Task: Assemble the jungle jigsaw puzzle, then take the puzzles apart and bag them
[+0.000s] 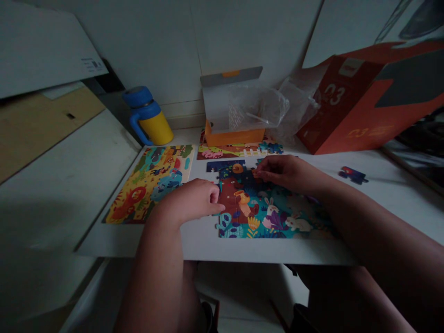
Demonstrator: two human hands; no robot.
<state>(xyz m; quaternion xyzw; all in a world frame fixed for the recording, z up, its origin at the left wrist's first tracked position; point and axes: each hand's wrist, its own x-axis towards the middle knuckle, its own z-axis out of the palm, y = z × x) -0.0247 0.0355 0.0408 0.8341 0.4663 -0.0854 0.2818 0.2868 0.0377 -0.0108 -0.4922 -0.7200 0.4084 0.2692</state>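
A partly assembled jigsaw puzzle [243, 208] with a bear, rabbits and plants lies on the white table. My right hand [284, 172] reaches over its upper part, thumb and fingers pinched on a puzzle piece [255, 173] near a gap in the top edge; the fingers partly hide that piece. At the puzzle's left edge rests my left hand [197, 200], its fingers curled in and the thumb tip touching the border pieces. Nothing shows in its grip. One loose dark blue piece [353, 175] lies off to the right.
A yellow animal puzzle [152, 180] lies at the left. Behind stand a blue and yellow bottle [152, 118], an open orange box [234, 138] on another puzzle [211, 151], clear plastic bags [274, 108] and a large orange-red box [360, 106]. The table's front edge [270, 259] is close.
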